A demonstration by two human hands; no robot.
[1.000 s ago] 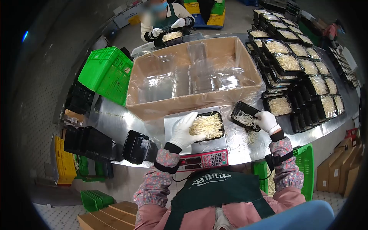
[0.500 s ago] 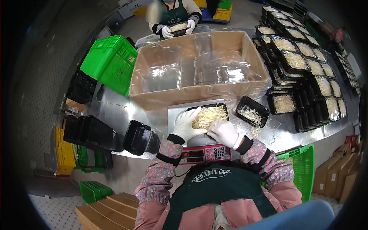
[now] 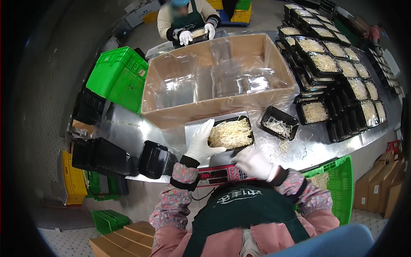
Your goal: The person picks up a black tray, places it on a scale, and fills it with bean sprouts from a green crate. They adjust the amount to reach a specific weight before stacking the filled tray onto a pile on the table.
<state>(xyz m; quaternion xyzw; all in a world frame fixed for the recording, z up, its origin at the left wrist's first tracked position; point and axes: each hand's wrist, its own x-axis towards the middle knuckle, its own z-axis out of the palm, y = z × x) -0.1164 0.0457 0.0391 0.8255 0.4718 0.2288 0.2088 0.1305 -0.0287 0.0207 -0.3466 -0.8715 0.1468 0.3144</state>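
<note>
Your L hand (image 3: 200,141), fingers spread, touches the L end of the tray (image 3: 251,142) on the scale (image 3: 191,129), long axis approx. L–R; your R hand (image 3: 257,163), blurred, can't tell its grip, is just off the near side.

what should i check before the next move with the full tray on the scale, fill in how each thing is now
1. Full tray on the scale: ok, it sits upright on the plate, heaped with pale strands.
2. Left hand clear of the tray: not ok, it overlaps the tray's left edge.
3. Right hand free of strands: cannot tell, it is blurred over the keypad side.
4. Display lit: ok, red digits show, too small to read surely.
5. Second tray off the scale: ok, it stands to the right, partly filled.
6. Tabletop free of spills: not ok, loose strands lie near the second tray.
</note>
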